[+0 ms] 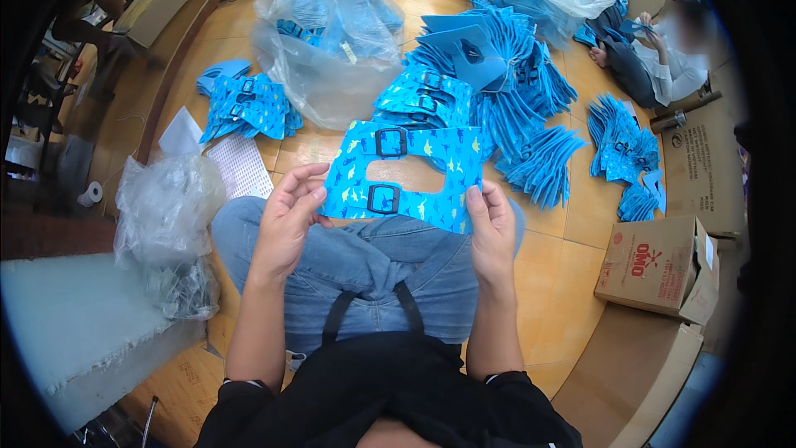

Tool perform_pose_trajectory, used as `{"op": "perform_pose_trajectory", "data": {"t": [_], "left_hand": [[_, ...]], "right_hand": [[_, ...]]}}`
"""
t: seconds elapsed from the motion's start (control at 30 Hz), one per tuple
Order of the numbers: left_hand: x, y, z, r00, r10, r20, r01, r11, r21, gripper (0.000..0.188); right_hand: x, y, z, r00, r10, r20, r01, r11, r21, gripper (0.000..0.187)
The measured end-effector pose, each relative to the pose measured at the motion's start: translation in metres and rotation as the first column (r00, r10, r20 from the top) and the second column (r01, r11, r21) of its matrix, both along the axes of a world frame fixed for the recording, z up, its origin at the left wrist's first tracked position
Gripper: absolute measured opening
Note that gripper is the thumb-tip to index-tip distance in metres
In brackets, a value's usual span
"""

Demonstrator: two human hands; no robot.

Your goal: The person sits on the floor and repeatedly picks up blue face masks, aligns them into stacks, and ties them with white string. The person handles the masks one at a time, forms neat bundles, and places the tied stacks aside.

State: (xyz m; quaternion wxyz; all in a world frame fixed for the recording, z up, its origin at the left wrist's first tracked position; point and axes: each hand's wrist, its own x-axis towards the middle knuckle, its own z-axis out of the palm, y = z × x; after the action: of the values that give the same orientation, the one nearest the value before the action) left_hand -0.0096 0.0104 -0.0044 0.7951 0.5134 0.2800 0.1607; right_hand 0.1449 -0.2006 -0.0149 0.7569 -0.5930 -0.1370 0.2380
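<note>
Head view: left hand point(290, 214) and right hand point(492, 220), nearly closed, pinch opposite ends of one blue card point(421, 206), two buckles point(390, 143) already on. Blue pile point(489, 62) sits beyond hands; can't tell how many done.

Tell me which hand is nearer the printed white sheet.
Left: the left hand is just right of the sheet; the right hand is farther, at the right end of the blue piece.

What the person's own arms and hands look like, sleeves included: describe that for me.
The left hand and right hand are bare, with no gloves and no rings that I can see. The forearms are uncovered too, with no watch or band visible. Short black sleeves end near the elbows, seemingly edged with a thin pale line.
</note>
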Motion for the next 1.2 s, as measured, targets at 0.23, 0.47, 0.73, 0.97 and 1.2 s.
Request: {"op": "perform_pose_trajectory", "data": {"t": [0.23,0.47,0.73,0.97,1.2], "left_hand": [[-0.005,0.001,-0.004,0.994,0.019,0.103,-0.018,1.0,-0.008,0.035],[-0.007,0.005,-0.001,0.981,-0.023,0.195,0.025,1.0,-0.006,0.038],[-0.008,0.003,0.001,0.964,-0.013,0.264,0.015,1.0,-0.005,0.037],[-0.006,0.001,0.0,0.968,-0.001,0.252,-0.004,1.0,0.018,0.037],[-0.006,-0.001,0.001,0.958,-0.024,0.285,0.013,0.999,0.04,0.035]], "right_hand": [[0.0,-0.001,-0.003,1.0,0.007,0.001,-0.007,0.999,0.042,0.027],[0.006,-0.005,-0.012,1.0,-0.005,-0.003,0.005,0.999,0.046,0.023],[0.008,-0.003,-0.012,0.998,-0.046,-0.047,0.047,0.998,0.029,0.023],[0.008,-0.005,-0.014,0.996,-0.071,-0.055,0.072,0.997,0.024,0.024],[0.005,-0.001,-0.008,0.986,-0.128,-0.107,0.128,0.992,-0.006,0.023]]}}
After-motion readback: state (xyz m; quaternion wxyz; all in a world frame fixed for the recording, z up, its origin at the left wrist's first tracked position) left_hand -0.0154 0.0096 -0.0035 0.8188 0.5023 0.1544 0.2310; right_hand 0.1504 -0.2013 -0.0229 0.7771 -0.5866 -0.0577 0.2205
